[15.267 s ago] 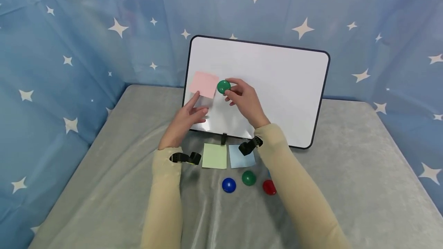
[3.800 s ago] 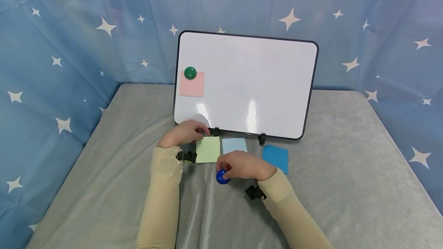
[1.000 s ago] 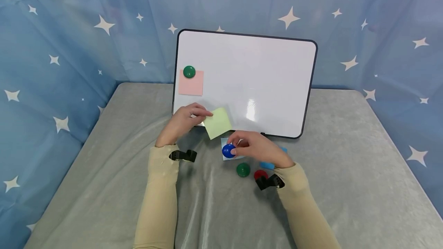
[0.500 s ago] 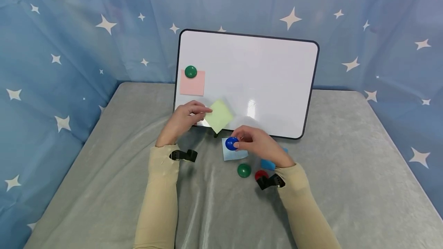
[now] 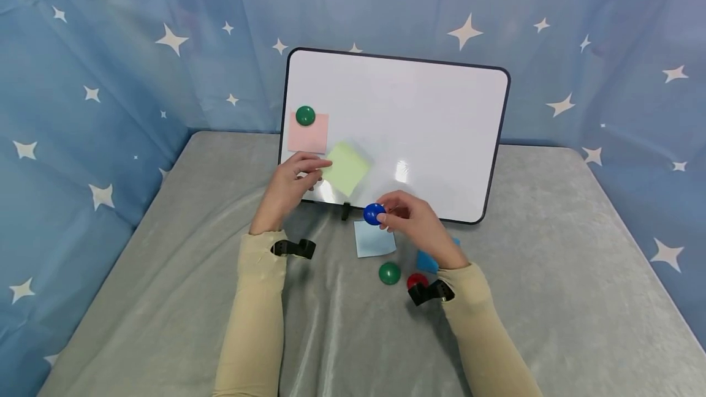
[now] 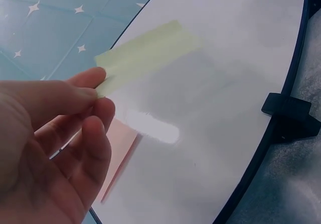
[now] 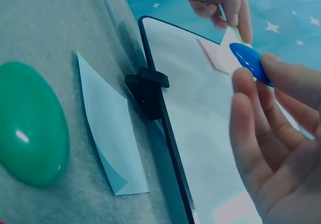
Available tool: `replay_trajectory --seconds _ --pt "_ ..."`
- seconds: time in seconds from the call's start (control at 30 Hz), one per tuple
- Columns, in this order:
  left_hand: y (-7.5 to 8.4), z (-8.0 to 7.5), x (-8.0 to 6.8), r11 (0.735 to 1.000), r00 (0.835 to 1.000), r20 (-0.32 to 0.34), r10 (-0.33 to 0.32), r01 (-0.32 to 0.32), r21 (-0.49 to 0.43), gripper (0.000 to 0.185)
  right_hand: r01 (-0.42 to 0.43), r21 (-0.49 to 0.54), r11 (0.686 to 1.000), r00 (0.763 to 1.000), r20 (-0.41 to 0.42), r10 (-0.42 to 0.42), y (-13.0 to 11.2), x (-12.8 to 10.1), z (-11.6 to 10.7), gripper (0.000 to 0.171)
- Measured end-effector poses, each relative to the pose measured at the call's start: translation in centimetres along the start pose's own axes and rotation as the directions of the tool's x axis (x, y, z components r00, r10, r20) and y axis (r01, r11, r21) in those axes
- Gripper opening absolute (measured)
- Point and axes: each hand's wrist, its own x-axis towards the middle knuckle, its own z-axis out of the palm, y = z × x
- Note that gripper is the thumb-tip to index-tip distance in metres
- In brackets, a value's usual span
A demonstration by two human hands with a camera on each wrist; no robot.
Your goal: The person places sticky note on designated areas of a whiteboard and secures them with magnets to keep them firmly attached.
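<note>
Star-printed blue cloth backed the grey desk, on which a white rectangular whiteboard stood propped. We found the left hand pinching a pale green square sticky note by its corner in front of the board's lower left. The right hand gripped a round blue magnet in its fingertips, raised near the board's lower edge. On the desk lay a light blue sticky note, a green magnet and a red magnet.

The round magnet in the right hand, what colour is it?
Blue. The magnet, pinched by the right hand, shows best in the head view.
</note>
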Motion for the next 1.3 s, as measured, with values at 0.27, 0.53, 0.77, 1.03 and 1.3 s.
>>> replay_trajectory --seconds 0.27,0.53,0.77,1.03,1.3 --pt "1.2 -0.2 -0.4 1.0 1.0 -0.02 0.016 -0.016 -0.007 0.024 0.029 0.102 0.994 0.997 -0.068 -0.022 -0.7 -0.1 0.0 0.031" --pt "0.3 0.5 0.1 0.999 0.997 -0.065 0.042 -0.042 -0.002 0.024 0.034 0.174 0.984 0.997 -0.077 -0.021 -2.0 -0.5 0.2 0.027" --pt "0.4 1.4 0.4 0.998 0.994 -0.096 0.045 -0.048 -0.035 0.027 0.036 0.211 0.977 0.994 -0.104 -0.014 -1.4 -0.2 0.0 0.029" --pt "0.3 2.2 0.7 0.994 0.993 -0.111 0.044 -0.055 -0.094 0.03 0.051 0.241 0.969 0.987 -0.158 -0.012 -0.2 0.4 -0.3 0.034" --pt "0.3 2.4 0.7 0.981 0.995 -0.096 -0.012 -0.006 -0.191 0.031 0.068 0.255 0.965 0.981 -0.196 -0.017 -0.5 1.2 -0.7 0.036"
